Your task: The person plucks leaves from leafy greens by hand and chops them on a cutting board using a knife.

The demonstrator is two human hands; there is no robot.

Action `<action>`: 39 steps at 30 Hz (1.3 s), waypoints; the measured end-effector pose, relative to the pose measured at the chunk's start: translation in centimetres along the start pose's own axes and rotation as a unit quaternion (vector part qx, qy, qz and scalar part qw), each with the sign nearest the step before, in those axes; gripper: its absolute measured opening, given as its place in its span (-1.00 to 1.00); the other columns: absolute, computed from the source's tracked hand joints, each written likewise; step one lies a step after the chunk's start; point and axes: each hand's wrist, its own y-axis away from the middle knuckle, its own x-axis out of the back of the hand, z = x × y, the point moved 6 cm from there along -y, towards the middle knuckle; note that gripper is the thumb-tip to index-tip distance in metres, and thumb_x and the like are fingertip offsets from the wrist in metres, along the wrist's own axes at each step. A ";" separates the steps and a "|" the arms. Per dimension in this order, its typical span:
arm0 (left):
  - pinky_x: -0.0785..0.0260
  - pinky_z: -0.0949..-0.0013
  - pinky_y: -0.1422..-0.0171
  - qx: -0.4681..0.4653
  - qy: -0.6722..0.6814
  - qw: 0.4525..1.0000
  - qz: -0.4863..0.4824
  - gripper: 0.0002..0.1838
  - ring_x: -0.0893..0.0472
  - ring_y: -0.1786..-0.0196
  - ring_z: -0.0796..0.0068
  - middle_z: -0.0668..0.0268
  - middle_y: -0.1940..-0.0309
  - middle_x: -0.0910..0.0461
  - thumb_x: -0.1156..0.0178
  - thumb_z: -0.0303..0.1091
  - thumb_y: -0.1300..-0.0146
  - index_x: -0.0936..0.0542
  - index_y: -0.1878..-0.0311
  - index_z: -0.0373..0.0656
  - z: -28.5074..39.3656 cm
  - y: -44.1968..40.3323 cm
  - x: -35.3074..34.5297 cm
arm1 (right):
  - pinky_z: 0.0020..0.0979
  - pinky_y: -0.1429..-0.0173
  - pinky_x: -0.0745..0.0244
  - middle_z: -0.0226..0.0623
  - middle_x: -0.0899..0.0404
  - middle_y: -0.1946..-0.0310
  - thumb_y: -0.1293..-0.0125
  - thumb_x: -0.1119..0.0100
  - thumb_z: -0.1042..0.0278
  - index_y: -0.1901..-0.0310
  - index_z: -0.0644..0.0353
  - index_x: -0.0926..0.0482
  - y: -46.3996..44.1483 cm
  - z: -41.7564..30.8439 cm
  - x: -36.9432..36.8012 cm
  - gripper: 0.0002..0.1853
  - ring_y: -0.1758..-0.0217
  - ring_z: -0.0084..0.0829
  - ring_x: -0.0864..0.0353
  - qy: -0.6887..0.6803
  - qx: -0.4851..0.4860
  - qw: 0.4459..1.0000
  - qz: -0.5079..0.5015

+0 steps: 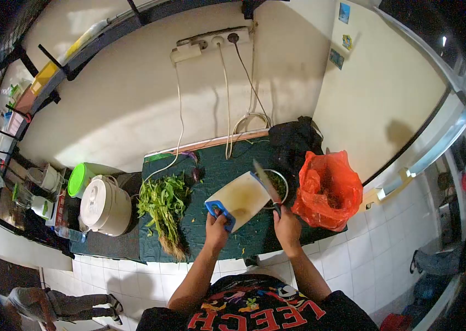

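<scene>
Two hands at work, fingers closed: left hand (217,233) on the chopping board (241,198), right hand (288,227) on the knife (267,181), beside a bowl (286,186) containing greens (280,181), with a rooted bunch (164,199) apparently uncut on the counter (211,165).

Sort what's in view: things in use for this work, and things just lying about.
In use: cutting board (left hand), knife (right hand), bowl; likely the leafy greens and red bag.

Lying about, seemingly: rice cooker, green-lidded tub, black bundle.
</scene>
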 end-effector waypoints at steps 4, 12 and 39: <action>-0.49 0.07 -0.19 0.003 -0.041 0.999 0.007 -0.54 -0.55 -0.13 0.21 0.21 -0.13 -0.49 0.06 -0.63 -0.31 -0.35 -0.27 -0.09 -0.6 -0.1 0.0 | -0.02 0.24 -0.53 0.04 -0.62 0.39 -0.36 -0.13 0.15 0.13 0.23 -0.57 -0.1 0.4 -0.3 -0.71 0.29 0.10 -0.63 -0.047 0.003 0.998 0.044; -0.38 0.41 0.17 0.022 -0.046 0.996 0.071 -0.74 -0.46 0.26 0.57 0.44 0.30 -0.40 0.05 -0.64 -0.19 -0.38 0.12 -0.04 2.1 1.5 1.4 | 0.01 0.30 -0.45 0.08 -0.58 0.48 -0.40 -0.10 0.14 0.25 0.26 -0.51 0.4 -0.2 -0.1 -0.70 0.35 0.16 -0.60 -0.103 -0.020 0.994 -0.040; -0.41 -0.01 -0.11 0.001 -0.713 0.662 0.230 -0.60 -0.51 -0.06 -0.16 -0.14 0.02 -0.50 -0.26 -0.41 -0.09 -0.46 -0.02 -0.27 7.4 -0.7 24.5 | 0.03 0.20 -0.50 0.07 -0.61 0.39 -0.35 -0.15 0.13 0.08 0.29 -0.52 9.9 -0.6 -3.4 -0.65 0.30 0.11 -0.62 0.003 0.112 0.975 -0.194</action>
